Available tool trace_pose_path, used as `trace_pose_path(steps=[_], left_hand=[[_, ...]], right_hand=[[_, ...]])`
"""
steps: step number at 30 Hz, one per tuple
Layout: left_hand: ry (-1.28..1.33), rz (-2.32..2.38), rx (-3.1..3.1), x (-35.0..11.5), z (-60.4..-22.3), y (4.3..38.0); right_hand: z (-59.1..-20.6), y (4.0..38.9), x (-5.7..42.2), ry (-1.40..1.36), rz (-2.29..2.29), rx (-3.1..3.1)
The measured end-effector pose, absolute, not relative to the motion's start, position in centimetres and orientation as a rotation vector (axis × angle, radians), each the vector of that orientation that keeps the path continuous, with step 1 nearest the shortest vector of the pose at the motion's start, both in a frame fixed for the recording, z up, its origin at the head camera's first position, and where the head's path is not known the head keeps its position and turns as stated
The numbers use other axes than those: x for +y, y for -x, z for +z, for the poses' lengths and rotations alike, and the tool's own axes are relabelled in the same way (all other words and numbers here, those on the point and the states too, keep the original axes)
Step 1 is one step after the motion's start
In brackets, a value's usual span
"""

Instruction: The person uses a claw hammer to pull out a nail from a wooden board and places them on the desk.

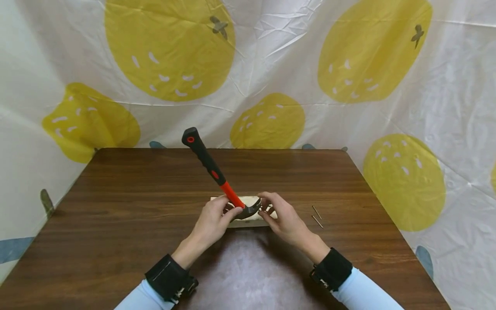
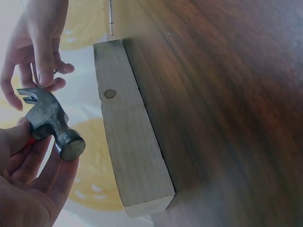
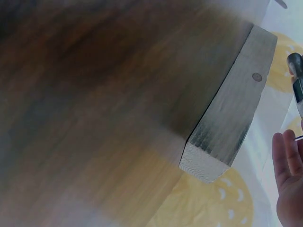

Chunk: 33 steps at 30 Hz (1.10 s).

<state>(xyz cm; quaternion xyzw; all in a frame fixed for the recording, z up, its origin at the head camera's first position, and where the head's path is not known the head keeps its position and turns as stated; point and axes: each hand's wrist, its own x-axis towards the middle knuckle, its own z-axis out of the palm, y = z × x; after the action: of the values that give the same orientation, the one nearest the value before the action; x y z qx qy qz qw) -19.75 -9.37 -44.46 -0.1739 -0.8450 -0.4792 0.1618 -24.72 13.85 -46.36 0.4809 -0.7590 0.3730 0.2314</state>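
A claw hammer (image 1: 210, 162) with a black and red handle is held by my left hand (image 1: 211, 219), whose fingers grip it at the head. Its handle slants up and to the left. In the left wrist view the steel hammer head (image 2: 47, 113) shows its face and forked claw. Close to the claw, my right hand (image 1: 286, 218) pinches a thin metal nail (image 3: 298, 138), mostly hidden by the fingers. Beneath both hands a pale wooden block (image 2: 132, 127) lies on the table, with a round knot on its side.
Two loose nails, one farther (image 1: 317, 211) and one nearer (image 1: 317, 221), lie on the brown wooden table (image 1: 135, 206) to the right of the block. A lemon-patterned curtain (image 1: 271, 51) hangs behind the table and along its sides.
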Motion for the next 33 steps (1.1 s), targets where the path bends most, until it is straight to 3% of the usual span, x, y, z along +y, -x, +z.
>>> trace_pose_path(steps=[33], left_hand=[[0.48,-1.383,-2.437,-9.08,-44.2,19.32]], right_hand=[[-45.81,24.1,14.02,-1.261,1.008,-2.028]])
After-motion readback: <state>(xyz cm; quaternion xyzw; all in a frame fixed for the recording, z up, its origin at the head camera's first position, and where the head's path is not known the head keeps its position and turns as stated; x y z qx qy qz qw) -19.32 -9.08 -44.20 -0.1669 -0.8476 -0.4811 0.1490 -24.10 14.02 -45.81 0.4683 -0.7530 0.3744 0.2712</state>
